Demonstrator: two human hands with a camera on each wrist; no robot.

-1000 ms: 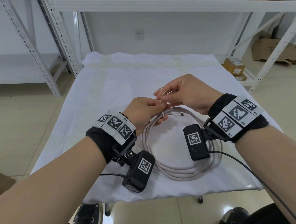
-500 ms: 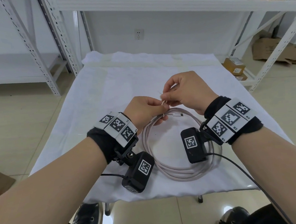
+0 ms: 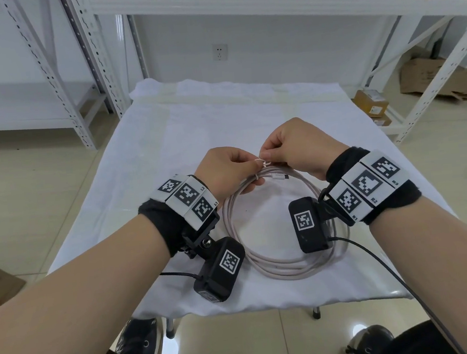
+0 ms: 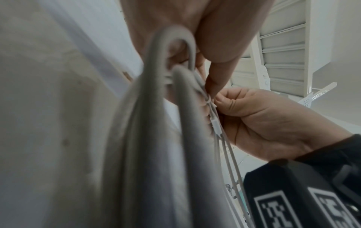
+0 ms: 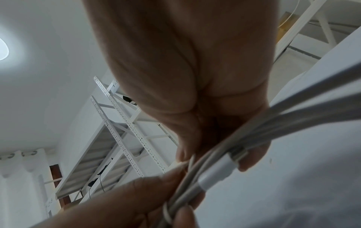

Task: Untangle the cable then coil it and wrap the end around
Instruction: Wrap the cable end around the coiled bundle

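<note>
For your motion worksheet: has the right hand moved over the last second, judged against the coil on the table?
Yes. The right hand has dropped slightly toward the coil and the left hand; the coil stayed put.

The right wristband's (image 3: pixel 368 185) white marker tiles, right of centre, read R1, R2; other labels are illegible.

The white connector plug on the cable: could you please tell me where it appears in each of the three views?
Head: the connector plug lies at the coil's far side, just below the hands.
Left wrist: it hangs centre-right, below the thin wrapped tie.
Right wrist: it sits lower centre, large and blurred.
Shared landmark: the thin tie around the strands, beside the plug.
</note>
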